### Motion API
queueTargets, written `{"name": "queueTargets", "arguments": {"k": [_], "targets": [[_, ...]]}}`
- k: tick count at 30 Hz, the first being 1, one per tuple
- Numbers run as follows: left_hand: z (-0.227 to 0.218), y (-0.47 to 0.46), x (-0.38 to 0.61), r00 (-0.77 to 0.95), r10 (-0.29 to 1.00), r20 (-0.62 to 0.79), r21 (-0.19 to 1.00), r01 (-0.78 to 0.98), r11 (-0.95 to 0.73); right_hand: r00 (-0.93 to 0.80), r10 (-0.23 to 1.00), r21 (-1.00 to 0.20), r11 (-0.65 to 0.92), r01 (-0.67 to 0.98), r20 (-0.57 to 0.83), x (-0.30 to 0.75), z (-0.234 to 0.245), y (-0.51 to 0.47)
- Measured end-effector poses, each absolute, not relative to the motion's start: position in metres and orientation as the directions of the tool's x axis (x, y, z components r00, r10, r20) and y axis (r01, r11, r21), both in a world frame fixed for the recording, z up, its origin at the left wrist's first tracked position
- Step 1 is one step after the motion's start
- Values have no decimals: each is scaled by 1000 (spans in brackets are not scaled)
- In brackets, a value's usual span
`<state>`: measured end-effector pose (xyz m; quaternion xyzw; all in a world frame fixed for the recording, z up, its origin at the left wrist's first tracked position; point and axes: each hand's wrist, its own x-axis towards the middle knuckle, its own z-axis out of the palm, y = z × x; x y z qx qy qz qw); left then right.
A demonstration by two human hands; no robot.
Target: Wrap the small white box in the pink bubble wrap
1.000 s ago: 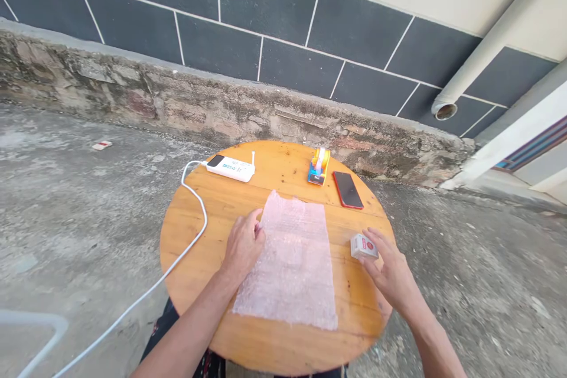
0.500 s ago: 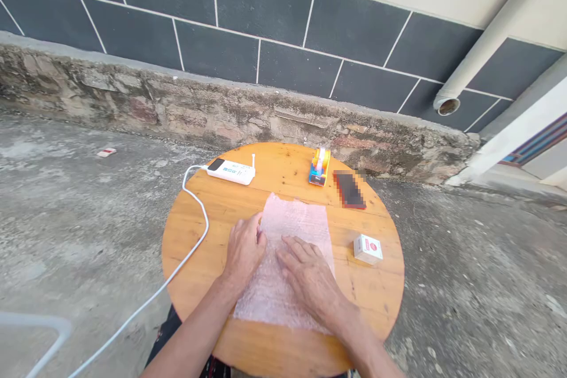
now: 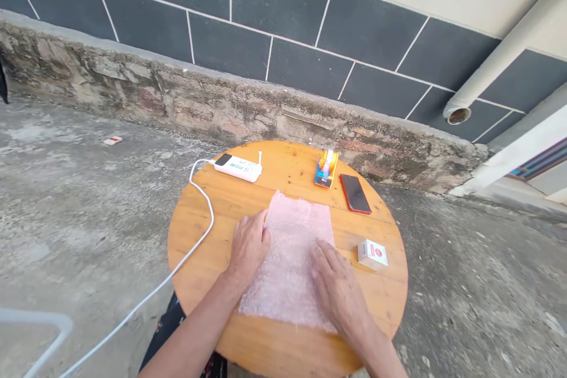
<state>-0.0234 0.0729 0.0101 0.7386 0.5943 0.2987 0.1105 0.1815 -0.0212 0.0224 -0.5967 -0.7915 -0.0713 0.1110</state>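
A rectangular sheet of pale pink bubble wrap (image 3: 292,266) lies flat on the round wooden table (image 3: 201,260). At its left edge rests my left hand (image 3: 250,245), fingers loosely bent and thumb apart from them; the fingertips are partly hidden. My right hand (image 3: 336,280) lies palm down over the right edge of the sheet, its fingers stretched forward. Neither hand lifts the sheet. Just right of my right hand stands a small white box (image 3: 372,254) with red print.
Toward the far side are a white power strip (image 3: 238,168) with a white cable (image 3: 211,215), a tape dispenser (image 3: 326,169) in yellow and blue, and a red-edged phone (image 3: 355,194). Beyond the table runs a stone-based wall (image 3: 212,112) with a drainpipe (image 3: 491,71).
My right hand has slid rightward across the bubble wrap, from its middle to its right edge. My left hand stays at the left edge. The view has shifted slightly.
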Motion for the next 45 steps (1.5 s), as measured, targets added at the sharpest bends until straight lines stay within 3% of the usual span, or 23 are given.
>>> {"name": "queueTargets", "arguments": {"k": [2,4,8,12,17,20,25,30,32,39,45], "targets": [[10,73,-24,118,941,316,505,819,-272,-330,919,-59,350,935,216,172,25,-25],[11,73,-24,114,941,319,497,825,-269,-300,930,-76,322,944,211,175,28,-27],[11,73,-25,106,944,311,499,827,-258,-160,946,-119,200,973,281,198,36,-25],[12,73,-25,102,947,304,499,830,-250,-204,910,-145,270,952,360,182,44,-9],[12,73,-26,126,942,310,480,835,-269,-369,910,-132,396,909,191,150,39,15],[11,74,-26,121,942,312,486,832,-268,-290,943,-72,305,950,166,172,30,14],[10,75,-26,104,946,307,506,824,-255,-85,967,0,87,996,239,202,33,12],[13,73,-26,126,938,322,481,832,-277,-292,931,-50,309,950,219,165,40,37],[13,73,-26,129,935,330,471,836,-281,-305,931,-50,321,946,203,161,39,47],[11,76,-26,124,939,322,467,841,-271,-1,953,-36,13,999,303,192,33,50],[12,75,-27,133,938,321,435,859,-270,-205,948,-60,225,972,245,165,22,49]]}}
